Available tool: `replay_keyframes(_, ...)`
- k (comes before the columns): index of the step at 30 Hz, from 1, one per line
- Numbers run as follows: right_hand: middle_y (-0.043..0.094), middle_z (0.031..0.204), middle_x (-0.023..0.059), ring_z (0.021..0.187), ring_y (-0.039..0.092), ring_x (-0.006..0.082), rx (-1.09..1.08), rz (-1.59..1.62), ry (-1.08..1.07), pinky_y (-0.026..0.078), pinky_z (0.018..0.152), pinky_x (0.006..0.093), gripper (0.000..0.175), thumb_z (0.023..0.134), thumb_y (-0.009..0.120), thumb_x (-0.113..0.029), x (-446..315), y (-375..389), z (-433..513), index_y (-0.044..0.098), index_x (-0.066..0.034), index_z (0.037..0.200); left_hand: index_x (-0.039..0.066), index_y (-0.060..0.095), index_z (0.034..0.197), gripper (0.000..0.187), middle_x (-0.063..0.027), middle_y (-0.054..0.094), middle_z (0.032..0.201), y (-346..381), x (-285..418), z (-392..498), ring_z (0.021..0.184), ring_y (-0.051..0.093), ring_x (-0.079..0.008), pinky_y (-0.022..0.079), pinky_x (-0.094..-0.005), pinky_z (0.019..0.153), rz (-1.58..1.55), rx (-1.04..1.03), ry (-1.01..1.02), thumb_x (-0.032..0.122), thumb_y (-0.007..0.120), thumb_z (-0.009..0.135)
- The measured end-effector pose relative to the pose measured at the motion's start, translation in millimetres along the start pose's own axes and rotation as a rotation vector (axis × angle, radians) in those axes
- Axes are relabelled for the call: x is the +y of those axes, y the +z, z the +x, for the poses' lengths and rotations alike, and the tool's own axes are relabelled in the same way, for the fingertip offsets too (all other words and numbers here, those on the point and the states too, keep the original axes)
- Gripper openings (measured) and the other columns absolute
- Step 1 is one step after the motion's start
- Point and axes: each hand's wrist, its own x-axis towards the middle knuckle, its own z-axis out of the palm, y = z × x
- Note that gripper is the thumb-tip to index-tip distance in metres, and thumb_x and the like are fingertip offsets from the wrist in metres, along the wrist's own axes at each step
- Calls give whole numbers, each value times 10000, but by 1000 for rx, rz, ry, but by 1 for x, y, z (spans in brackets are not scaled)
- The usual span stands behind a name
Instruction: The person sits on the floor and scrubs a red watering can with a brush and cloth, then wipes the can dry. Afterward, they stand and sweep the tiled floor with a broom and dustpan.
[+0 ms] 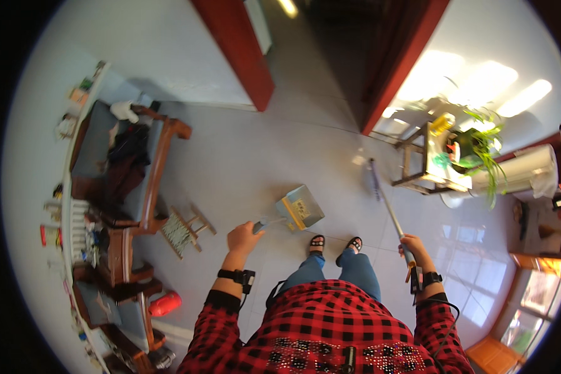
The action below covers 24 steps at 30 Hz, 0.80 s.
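Observation:
My left hand (244, 239) is closed on the handle of a long-handled dustpan (307, 208), whose grey pan with a yellow edge is near the floor in front of my feet. My right hand (413, 248) grips the pole of a broom (392, 210). The broom's narrow purple head points away from me, low by the floor, left of the plant stand. Both wrists wear black straps with small devices. The dustpan's thin handle is blurred between my hand and the pan.
A wooden bench (156, 173) with clothes and a small folding stool (180, 233) stand at left. A red container (165, 304) lies below them. At right is a wooden stand (413, 161) with a green plant (488, 145). Red door frames (250, 56) flank a doorway ahead.

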Motion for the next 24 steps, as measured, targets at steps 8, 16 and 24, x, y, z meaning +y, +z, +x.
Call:
replay_keyframes(8,516,621,110,463,532,210,-154,-253,147,448,383,354,299,782,558,-32,24,92,45,466,28,1060,99,598,844,333,-109,633,774,0,3,1,726,615,-313,483,-416,603,4,-69,-85,414,637,747)
replay_keyframes(16,558,665,109,468,536,177,-467,-260,156,446,411,306,373,817,546,-77,-52,92,20,510,26,1174,95,584,823,335,-106,634,755,-24,-6,-11,740,617,-306,475,-420,599,12,80,-261,408,662,732)
replay_keyframes(24,541,642,132,445,521,200,-271,-174,50,437,362,327,386,819,525,-71,-128,60,89,470,-14,1197,81,544,745,384,-125,626,719,-66,-67,-76,714,596,-349,463,-439,606,-61,282,-746,435,685,702)
